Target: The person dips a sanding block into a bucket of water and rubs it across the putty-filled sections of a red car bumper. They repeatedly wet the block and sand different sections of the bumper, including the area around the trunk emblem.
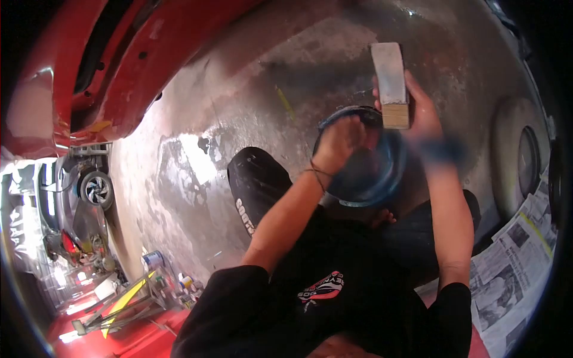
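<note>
My right hand [422,110] grips a sanding block [395,116] from its side, thumb along the right edge. Most of the block's upper face is covered by a pale, worn sheet [389,71] that looks like sandpaper; bare wood shows at the near end. Over the left part of a round blue basin [391,185] is my left hand [342,143]. Its fingers look curled but are smeared by motion, so whether anything is in them is hidden. The basin stands on the wet floor between my legs, its inside dark and blurred.
A red car body panel [137,71] looms at upper left. Wet concrete floor [239,113] surrounds the basin. A tyre [507,161] and newspaper sheets [507,274] lie at right. At lower left are a paint can [153,259] and several bottles near a red surface; another car [89,209] stands beyond.
</note>
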`<state>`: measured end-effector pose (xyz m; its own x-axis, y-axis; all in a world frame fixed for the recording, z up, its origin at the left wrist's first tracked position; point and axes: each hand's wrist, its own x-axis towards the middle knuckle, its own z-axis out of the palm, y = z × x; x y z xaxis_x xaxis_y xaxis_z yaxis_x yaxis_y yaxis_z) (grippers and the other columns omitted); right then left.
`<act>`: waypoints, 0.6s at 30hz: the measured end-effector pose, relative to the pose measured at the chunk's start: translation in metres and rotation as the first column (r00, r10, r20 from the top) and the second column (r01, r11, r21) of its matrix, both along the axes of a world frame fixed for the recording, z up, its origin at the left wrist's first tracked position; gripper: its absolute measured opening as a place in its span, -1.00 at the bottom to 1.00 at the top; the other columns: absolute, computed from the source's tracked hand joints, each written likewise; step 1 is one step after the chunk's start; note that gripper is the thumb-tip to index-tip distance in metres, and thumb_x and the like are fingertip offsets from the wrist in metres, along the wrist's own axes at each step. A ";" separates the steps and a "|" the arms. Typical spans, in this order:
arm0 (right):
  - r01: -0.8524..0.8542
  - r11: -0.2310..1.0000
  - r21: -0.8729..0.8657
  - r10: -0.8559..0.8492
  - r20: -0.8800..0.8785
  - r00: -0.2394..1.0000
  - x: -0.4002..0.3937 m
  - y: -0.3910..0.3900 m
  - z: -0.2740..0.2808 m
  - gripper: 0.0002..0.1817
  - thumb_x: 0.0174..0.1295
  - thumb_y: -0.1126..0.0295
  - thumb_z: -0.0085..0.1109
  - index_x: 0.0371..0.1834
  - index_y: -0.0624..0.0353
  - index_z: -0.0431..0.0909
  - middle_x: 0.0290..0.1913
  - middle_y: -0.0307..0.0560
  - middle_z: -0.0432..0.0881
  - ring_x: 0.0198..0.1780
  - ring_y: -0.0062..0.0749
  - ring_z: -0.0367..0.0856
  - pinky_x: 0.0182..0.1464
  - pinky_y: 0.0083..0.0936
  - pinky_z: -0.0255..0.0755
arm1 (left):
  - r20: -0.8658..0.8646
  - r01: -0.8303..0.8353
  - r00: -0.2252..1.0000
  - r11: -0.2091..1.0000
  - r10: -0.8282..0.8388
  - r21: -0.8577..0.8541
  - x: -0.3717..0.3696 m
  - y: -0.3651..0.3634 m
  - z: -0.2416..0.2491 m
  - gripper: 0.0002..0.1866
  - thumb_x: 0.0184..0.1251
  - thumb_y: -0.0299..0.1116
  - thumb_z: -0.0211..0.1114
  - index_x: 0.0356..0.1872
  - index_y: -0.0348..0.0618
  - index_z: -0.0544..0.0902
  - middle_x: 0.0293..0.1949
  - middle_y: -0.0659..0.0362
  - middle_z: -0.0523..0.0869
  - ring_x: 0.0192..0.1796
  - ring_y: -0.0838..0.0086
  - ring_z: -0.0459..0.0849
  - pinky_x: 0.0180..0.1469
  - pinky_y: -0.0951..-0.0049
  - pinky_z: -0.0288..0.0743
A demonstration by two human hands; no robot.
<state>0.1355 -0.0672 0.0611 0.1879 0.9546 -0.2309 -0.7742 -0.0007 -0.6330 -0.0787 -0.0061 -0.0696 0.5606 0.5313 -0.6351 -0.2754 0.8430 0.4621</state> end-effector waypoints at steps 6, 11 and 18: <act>0.065 0.998 -0.019 -0.064 0.048 0.997 0.015 0.003 -0.001 -0.43 0.75 0.00 0.17 0.53 0.23 0.59 0.28 0.07 0.82 0.15 -0.24 0.83 0.17 -0.28 0.74 | -0.494 0.042 0.869 0.999 -0.028 0.019 -0.001 -0.023 -0.211 -0.76 0.70 -0.24 0.25 0.12 -0.11 0.77 0.05 0.08 0.83 0.16 0.23 0.79 0.30 0.10 0.67; 0.263 0.936 -0.235 -0.243 0.112 0.964 0.003 -0.008 0.010 -0.63 0.68 0.05 0.35 0.32 0.02 0.65 0.15 -0.20 0.79 0.07 -0.48 0.72 0.10 -0.43 0.63 | -0.722 0.684 0.665 0.230 0.193 0.692 -0.031 -0.039 -0.295 -0.76 0.71 -0.22 0.21 0.01 -0.04 0.81 -0.02 0.13 0.81 0.04 0.31 0.80 0.14 0.20 0.71; 0.418 0.688 -0.593 -0.362 0.218 0.906 -0.035 -0.064 -0.072 -0.69 0.72 0.15 0.25 0.34 0.02 0.61 0.17 -0.17 0.72 0.19 -0.34 0.70 0.20 -0.26 0.63 | -0.237 0.077 0.952 0.905 -0.191 -0.419 0.018 -0.008 0.108 -0.73 0.56 -0.16 0.30 -0.40 0.08 0.52 -0.50 0.30 0.50 -0.56 0.47 0.39 -0.53 0.43 0.25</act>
<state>0.1007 -0.1313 -0.0106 0.5541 0.4440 -0.7041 -0.7430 -0.1176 -0.6588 -0.0609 -0.0136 0.0382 0.3875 0.1313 -0.9125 -0.0611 0.9913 0.1167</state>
